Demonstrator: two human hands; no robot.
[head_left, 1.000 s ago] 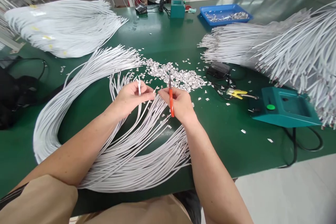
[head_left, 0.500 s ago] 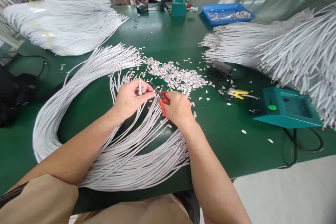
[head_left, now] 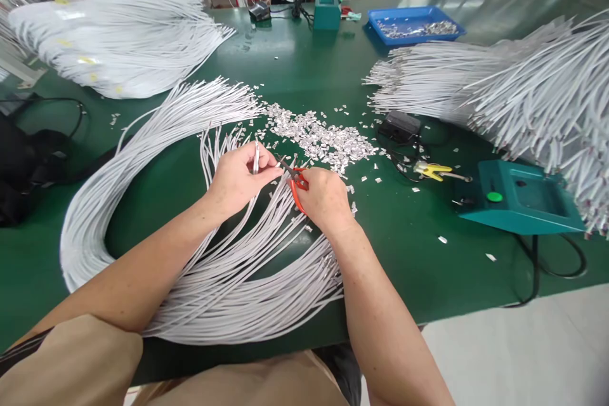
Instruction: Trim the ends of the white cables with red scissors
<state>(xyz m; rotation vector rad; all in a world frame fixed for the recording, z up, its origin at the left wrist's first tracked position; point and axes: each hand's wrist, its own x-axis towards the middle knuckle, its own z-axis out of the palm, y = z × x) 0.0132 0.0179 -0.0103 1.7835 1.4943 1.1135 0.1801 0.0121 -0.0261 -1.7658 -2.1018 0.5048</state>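
Note:
My left hand (head_left: 240,177) is closed on a thin white cable (head_left: 257,157), whose end stands up between the thumb and fingers. Dark-bladed scissors (head_left: 297,195) with red-orange loops are in my right hand (head_left: 326,198). Their tips point left, close to my left thumb, and the fingers on the loops are partly hidden. Below both hands a large bundle of white cables (head_left: 238,311) curves across the green table. Just beyond them lies a heap of small silvery-white pieces (head_left: 323,139).
Another bundle of white cables (head_left: 128,44) lies back left, with more cables (head_left: 547,95) on the right. A green box (head_left: 518,196) with a button, a black adapter (head_left: 398,127) and a yellow clip (head_left: 431,170) sit to the right. A blue tray (head_left: 413,38) of small pieces stands behind.
Both hands keep nearly the same pose, the cable and scissors still held. The whole view has shifted very slightly.

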